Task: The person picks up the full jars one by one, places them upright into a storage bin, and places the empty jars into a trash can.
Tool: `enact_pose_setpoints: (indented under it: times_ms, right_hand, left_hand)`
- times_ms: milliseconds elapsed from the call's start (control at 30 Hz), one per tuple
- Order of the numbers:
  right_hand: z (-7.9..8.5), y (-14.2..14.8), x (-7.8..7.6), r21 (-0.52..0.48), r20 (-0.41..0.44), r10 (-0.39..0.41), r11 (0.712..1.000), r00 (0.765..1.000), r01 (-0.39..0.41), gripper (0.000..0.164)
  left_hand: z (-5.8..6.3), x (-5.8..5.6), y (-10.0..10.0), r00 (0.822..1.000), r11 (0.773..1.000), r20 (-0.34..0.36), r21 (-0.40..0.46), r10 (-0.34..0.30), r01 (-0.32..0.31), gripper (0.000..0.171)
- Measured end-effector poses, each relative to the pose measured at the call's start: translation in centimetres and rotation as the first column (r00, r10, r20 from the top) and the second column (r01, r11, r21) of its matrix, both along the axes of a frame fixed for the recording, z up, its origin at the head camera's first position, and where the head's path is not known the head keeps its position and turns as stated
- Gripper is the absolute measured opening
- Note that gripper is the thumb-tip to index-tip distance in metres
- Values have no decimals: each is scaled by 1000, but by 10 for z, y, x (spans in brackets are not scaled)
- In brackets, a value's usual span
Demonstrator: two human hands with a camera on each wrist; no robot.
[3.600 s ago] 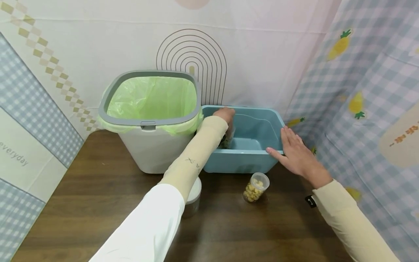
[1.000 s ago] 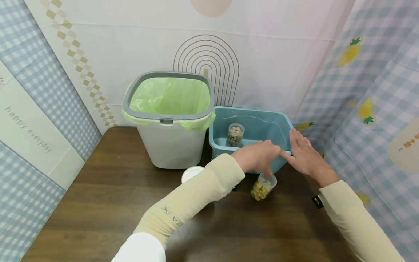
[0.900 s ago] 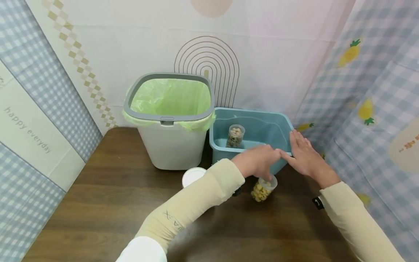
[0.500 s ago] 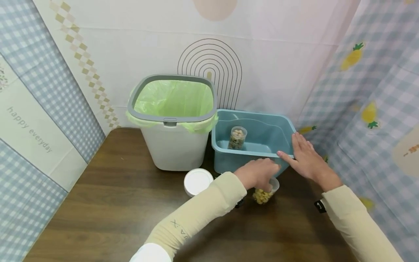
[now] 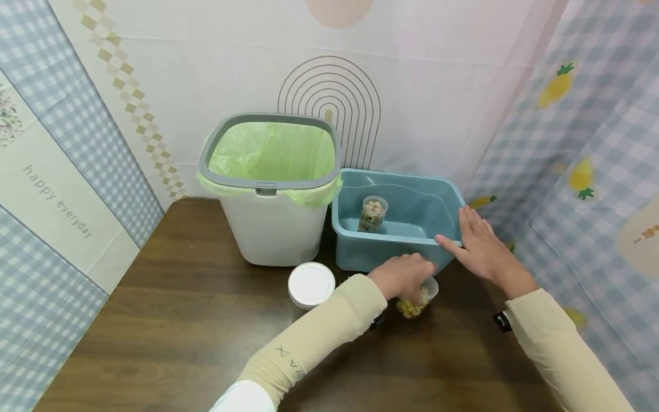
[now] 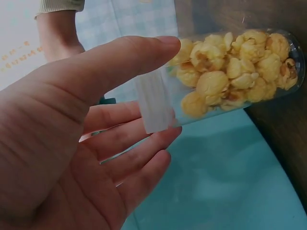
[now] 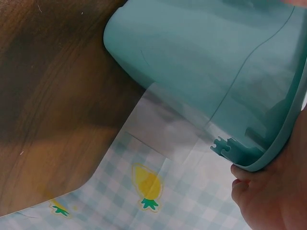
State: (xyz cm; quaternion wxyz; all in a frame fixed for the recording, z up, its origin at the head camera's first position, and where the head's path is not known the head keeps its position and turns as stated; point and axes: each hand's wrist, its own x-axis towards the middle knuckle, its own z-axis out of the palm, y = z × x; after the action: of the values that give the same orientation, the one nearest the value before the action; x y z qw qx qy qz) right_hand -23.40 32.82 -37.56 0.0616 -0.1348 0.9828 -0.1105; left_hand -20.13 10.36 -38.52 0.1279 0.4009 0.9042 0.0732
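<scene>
My left hand reaches down to a clear jar of popcorn standing before the blue bin. In the left wrist view, the thumb lies along one side of the jar's top and the fingers are at the other side, by the translucent white lid. My right hand rests on the bin's front right corner, fingers straight along the rim and thumb on the front edge. Inside the bin, at its left, stands a second clear jar with pale and dark green pieces.
A white-lidded jar stands on the brown wooden table, partly behind the left forearm. Left of the blue bin is a light grey trash can lined with a green bag. Printed cloth hangs behind and at both sides.
My left hand has come out of the bin, leaving the second jar there, and has lowered onto the popcorn jar's top. The right hand stays on the bin's rim.
</scene>
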Motion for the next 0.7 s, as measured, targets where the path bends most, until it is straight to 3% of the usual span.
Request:
enact_pose_setpoints:
  times_ms: [500,700]
  right_hand:
    - [3,-2,1,4,13,-2,1000,1000,2,104]
    - [3,-2,1,13,18,-5,1000,1000,4,104]
  left_hand:
    - [-2,-7,3,999,999,53,44,-8,6,37]
    - [6,-9,5,999,1000,47,19,-17,16,40]
